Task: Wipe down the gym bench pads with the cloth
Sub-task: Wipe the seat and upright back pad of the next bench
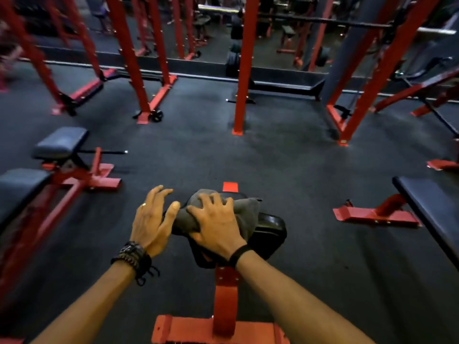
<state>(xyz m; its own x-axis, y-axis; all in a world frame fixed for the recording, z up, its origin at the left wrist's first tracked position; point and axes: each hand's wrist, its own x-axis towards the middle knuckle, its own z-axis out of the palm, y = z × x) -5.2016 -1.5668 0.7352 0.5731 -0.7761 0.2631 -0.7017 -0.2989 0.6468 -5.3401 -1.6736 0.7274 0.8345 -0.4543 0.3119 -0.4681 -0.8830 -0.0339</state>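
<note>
Cloth [244, 214], grey, draped over black bench pad [270, 225] atop red frame post [224, 301], low centre of view. Right hand [216, 224] spread flat on cloth, pressing, grip released, fingers splayed. Left hand [152, 219] beside pad's left edge, grip released, thumb tip touching cloth, fingers in air. Risks, as judged: cloth bunching under palm and skating off glossy vinyl; far side and underside left unwiped; neighbouring pads [59, 142] overlooked.

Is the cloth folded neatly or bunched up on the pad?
Bunched up: the grey cloth drapes in loose wrinkles over the black pad, pressed under the right hand.
</note>
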